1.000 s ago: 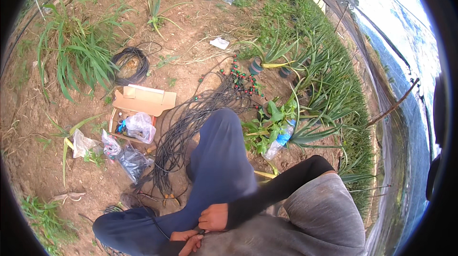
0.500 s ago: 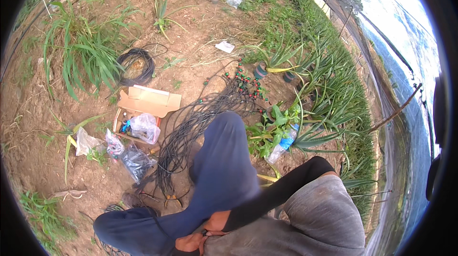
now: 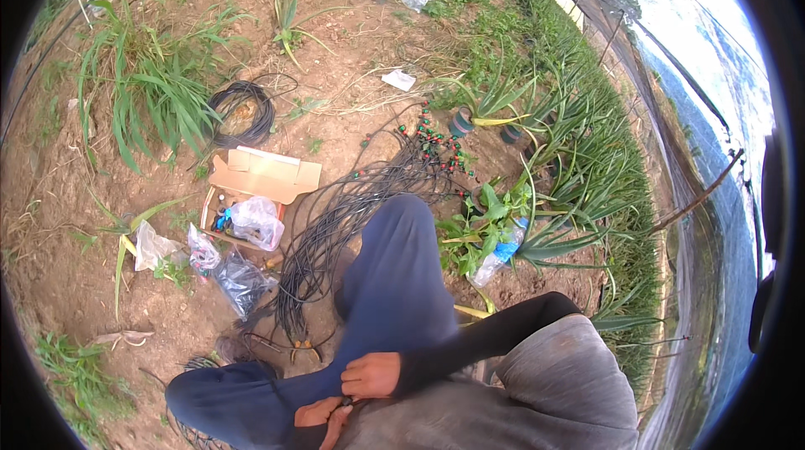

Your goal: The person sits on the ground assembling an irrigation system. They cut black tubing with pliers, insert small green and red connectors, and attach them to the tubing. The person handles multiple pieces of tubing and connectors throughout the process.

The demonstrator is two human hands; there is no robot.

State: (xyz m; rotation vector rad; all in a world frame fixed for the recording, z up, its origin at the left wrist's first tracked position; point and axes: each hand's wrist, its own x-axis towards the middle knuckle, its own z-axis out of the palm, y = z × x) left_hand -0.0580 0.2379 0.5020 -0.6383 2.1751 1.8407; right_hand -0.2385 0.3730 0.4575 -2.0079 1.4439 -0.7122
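My left hand point(image 3: 319, 415) and my right hand point(image 3: 371, 375) meet at my lap, close against my grey shirt. Both have curled fingers. A small dark piece point(image 3: 346, 401) shows at the left fingertips, too little visible to name. What the right fingers hold, if anything, is hidden. My right arm wears a black sleeve point(image 3: 482, 348). Beyond my bent knee lies a tangled bundle of thin black tubing point(image 3: 323, 236), with many small red-and-green fittings point(image 3: 432, 144) at its far end. A tool with orange handles point(image 3: 305, 348) rests on the soil by my leg.
An open cardboard box point(image 3: 267, 177) holds a clear plastic bag point(image 3: 257, 222) and small parts. Other plastic bags point(image 3: 243, 282) lie beside it. Farther off is a coil of black tubing point(image 3: 243, 114). A bottle point(image 3: 498, 259) and potted spiky plants point(image 3: 495, 102) stand on the right.
My right hand has risen slightly and moved left, with its curled fingers now more visible. My left hand has shifted a little left and up. The things on the ground lie as before.
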